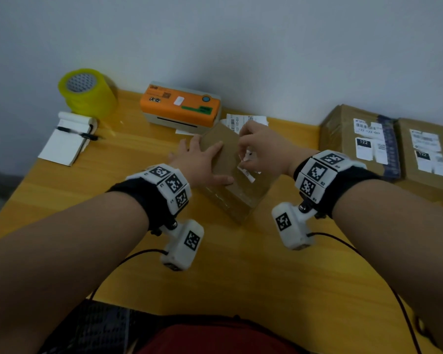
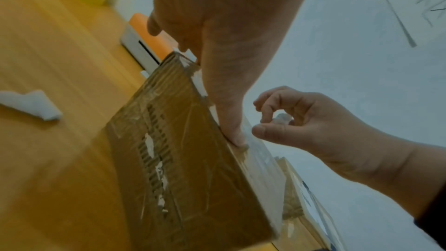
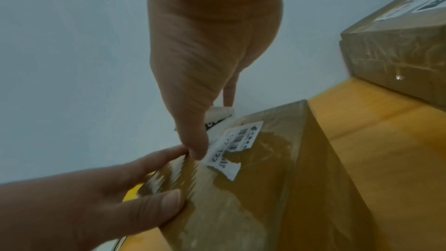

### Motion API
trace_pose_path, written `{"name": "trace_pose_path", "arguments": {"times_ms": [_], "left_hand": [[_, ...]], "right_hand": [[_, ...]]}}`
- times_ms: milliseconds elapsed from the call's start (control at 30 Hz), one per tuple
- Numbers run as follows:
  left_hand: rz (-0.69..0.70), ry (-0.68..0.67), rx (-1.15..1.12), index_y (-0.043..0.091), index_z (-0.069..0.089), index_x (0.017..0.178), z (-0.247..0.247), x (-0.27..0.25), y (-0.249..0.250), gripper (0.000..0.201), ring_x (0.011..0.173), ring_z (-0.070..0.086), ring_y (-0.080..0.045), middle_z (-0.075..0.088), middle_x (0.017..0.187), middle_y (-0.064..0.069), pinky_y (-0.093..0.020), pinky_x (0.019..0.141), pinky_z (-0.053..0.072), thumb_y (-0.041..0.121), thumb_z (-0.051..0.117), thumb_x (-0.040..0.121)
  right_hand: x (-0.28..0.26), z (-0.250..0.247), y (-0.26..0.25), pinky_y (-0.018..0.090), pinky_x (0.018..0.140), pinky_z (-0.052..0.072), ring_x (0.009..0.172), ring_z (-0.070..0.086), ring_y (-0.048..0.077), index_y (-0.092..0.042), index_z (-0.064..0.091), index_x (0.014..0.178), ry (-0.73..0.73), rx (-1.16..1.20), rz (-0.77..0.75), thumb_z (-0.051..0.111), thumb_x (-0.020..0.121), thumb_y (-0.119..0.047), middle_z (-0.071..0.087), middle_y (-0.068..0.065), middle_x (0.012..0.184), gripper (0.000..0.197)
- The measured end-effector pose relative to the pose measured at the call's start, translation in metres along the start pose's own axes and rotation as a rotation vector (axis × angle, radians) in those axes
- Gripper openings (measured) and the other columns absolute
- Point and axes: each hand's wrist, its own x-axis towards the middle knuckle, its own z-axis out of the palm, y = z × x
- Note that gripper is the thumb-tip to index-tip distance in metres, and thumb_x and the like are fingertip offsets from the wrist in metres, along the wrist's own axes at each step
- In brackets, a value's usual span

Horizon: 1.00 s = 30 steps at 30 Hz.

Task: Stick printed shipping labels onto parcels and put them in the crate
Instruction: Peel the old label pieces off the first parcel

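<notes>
Peeling at the parcel's label

Our left hand (image 1: pixel 202 162) lies flat, fingers straight, steadying the parcel (image 1: pixel 230 175); at its 3 o'clock, our right hand (image 1: pixel 264 149) pinches a torn label (image 3: pixel 231 148).

I take this for a small packing or shipping desk in an office-like room. I see a yellow wooden table (image 1: pixel 241 264) against a plain pale wall, an orange-topped label printer (image 1: pixel 180 106) with printed labels (image 1: pixel 243 121) beside it, a fat roll of yellow tape (image 1: pixel 87 92), a notepad (image 1: pixel 67 139) with a pen, and 2 labelled cardboard parcels (image 1: pixel 389 141) stacked aside.
</notes>
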Motion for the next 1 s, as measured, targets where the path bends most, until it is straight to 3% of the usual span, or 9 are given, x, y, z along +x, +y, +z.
{"name": "trace_pose_path", "arguments": {"times_ms": [100, 200, 333, 467, 567, 667, 767, 900, 1000], "left_hand": [[-0.006, -0.051, -0.061, 0.048, 0.0, 0.145, 0.002, 0.001, -0.001, 0.095, 0.14, 0.007, -0.041, -0.01, 0.156, -0.007, -0.06, 0.11, 0.023, 0.073, 0.055, 0.071], [0.052, -0.086, 0.009, 0.05, 0.001, 0.144, -0.007, 0.0, -0.003, 0.093, 0.142, -0.003, -0.04, -0.016, 0.156, -0.008, -0.06, 0.112, 0.015, 0.068, 0.058, 0.073], [0.17, -0.11, 0.099, 0.045, 0.008, 0.147, -0.016, 0.003, -0.007, 0.088, 0.143, -0.008, -0.039, -0.017, 0.157, -0.009, -0.056, 0.116, 0.006, 0.061, 0.06, 0.078], [0.08, -0.052, -0.039, 0.032, -0.003, 0.149, -0.011, 0.007, -0.017, 0.11, 0.143, 0.005, -0.039, -0.006, 0.158, -0.013, -0.054, 0.115, 0.015, 0.064, 0.065, 0.069], [0.017, -0.001, -0.118, 0.019, -0.002, 0.151, -0.009, 0.008, -0.021, 0.118, 0.141, 0.02, -0.035, 0.009, 0.157, -0.012, -0.048, 0.112, 0.025, 0.063, 0.068, 0.066], [0.063, 0.037, -0.222, 0.015, 0.008, 0.15, -0.01, 0.008, -0.022, 0.11, 0.133, 0.038, -0.028, 0.027, 0.153, -0.009, -0.045, 0.106, 0.038, 0.053, 0.072, 0.07], [0.087, 0.034, -0.283, 0.023, 0.016, 0.149, -0.008, 0.009, -0.024, 0.09, 0.121, 0.051, -0.024, 0.038, 0.148, -0.005, -0.041, 0.097, 0.046, 0.044, 0.068, 0.079], [0.186, 0.04, -0.265, 0.029, 0.026, 0.147, -0.01, 0.008, -0.023, 0.066, 0.121, 0.05, -0.02, 0.042, 0.145, -0.002, -0.036, 0.097, 0.043, 0.036, 0.058, 0.09], [0.222, -0.09, -0.211, 0.026, 0.007, 0.15, -0.006, 0.008, -0.021, 0.09, 0.137, 0.032, -0.022, 0.023, 0.155, -0.003, -0.037, 0.11, 0.031, 0.051, 0.06, 0.082]], "right_hand": [[0.001, 0.0, -0.002, 0.026, 0.076, 0.037, 0.097, 0.049, 0.017, -0.023, 0.052, 0.084, -0.009, -0.046, 0.003, 0.067, 0.083, -0.027, 0.049, -0.002, 0.101, 0.015], [0.0, -0.001, -0.005, 0.026, 0.071, 0.033, 0.087, 0.05, 0.015, -0.023, 0.054, 0.113, -0.026, 0.018, 0.026, 0.062, 0.088, -0.022, 0.051, -0.006, 0.092, 0.027], [-0.001, -0.001, -0.014, 0.025, 0.084, 0.037, 0.104, 0.053, 0.014, -0.034, 0.046, 0.136, -0.089, 0.038, -0.042, 0.064, 0.087, -0.023, 0.06, -0.005, 0.12, 0.053], [-0.004, 0.001, -0.014, 0.028, 0.087, 0.038, 0.109, 0.05, 0.017, -0.028, 0.051, 0.133, -0.131, -0.008, -0.025, 0.063, 0.088, -0.029, 0.056, -0.001, 0.123, 0.047], [-0.006, 0.007, -0.013, 0.026, 0.078, 0.034, 0.099, 0.047, 0.014, -0.027, 0.057, 0.127, -0.158, -0.066, -0.005, 0.057, 0.092, -0.032, 0.05, -0.001, 0.107, 0.035], [-0.003, 0.009, -0.014, 0.026, 0.074, 0.034, 0.094, 0.047, 0.016, -0.021, 0.064, 0.118, -0.106, -0.124, 0.0, 0.053, 0.094, -0.032, 0.044, -0.002, 0.098, 0.029], [-0.002, 0.009, -0.014, 0.026, 0.076, 0.032, 0.096, 0.043, 0.018, -0.016, 0.068, 0.107, -0.04, -0.192, -0.04, 0.054, 0.093, -0.034, 0.047, 0.002, 0.099, 0.027], [0.0, 0.013, -0.016, 0.032, 0.086, 0.04, 0.102, 0.045, 0.021, -0.017, 0.068, 0.099, 0.018, -0.164, -0.052, 0.059, 0.09, -0.034, 0.052, 0.005, 0.108, 0.022], [0.0, 0.014, -0.018, 0.034, 0.089, 0.041, 0.103, 0.045, 0.022, -0.017, 0.067, 0.102, 0.014, -0.148, -0.024, 0.057, 0.091, -0.03, 0.052, 0.005, 0.108, 0.02]]}}
